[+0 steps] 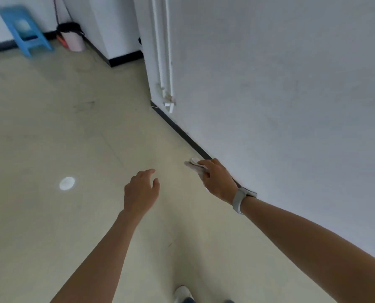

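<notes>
While the right hand [217, 179] grips a crumpled white cloth [194, 164] beside the grey wall [291, 106], left hand [141, 191] loosely curled, holding nothing, above beige floor [51, 138].

Bare utility room: pipes [164, 51], bin [72, 37]

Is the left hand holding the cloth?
No, the left hand is empty, fingers relaxed; the right hand grips the white cloth.
</notes>
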`<state>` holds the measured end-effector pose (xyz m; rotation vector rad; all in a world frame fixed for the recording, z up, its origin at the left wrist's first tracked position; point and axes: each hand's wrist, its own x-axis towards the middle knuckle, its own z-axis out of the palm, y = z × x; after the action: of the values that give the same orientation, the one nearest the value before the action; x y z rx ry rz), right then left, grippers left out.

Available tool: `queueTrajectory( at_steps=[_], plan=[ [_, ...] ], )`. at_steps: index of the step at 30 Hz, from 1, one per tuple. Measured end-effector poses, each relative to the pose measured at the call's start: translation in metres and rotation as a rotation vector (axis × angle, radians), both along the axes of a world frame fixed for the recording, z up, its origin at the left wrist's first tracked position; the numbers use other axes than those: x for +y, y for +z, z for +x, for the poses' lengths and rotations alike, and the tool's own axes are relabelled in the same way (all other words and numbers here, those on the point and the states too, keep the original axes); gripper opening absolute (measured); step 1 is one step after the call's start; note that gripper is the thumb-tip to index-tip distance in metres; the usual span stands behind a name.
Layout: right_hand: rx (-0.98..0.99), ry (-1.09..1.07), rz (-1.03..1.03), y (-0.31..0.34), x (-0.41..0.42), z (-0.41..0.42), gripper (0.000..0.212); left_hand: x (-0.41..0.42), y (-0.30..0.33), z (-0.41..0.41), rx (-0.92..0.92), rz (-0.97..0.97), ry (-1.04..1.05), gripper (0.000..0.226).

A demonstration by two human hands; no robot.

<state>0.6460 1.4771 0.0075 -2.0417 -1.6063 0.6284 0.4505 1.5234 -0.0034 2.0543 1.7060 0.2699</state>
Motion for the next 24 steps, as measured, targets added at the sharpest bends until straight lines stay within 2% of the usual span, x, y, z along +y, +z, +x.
queueTrajectory(
  at_steps=[5, 12, 18, 24],
  plan=[
    [0.021, 0.164, 0.073, 0.043, 0.09, -0.107, 0.029, 0.058, 0.047, -0.113, -0.025, 0.076, 0.198, 0.04],
    [0.041, 0.378, 0.128, 0.057, 0.226, -0.24, 0.029, 0.149, 0.066, -0.237, -0.035, 0.113, 0.398, 0.039],
    [0.089, 0.489, 0.155, 0.056, 0.4, -0.356, 0.03, 0.294, 0.079, -0.351, -0.051, 0.127, 0.528, 0.039],
    [0.103, 0.6, 0.159, 0.078, 0.561, -0.475, 0.04, 0.431, 0.11, -0.456, -0.046, 0.165, 0.638, 0.039]
  ],
)
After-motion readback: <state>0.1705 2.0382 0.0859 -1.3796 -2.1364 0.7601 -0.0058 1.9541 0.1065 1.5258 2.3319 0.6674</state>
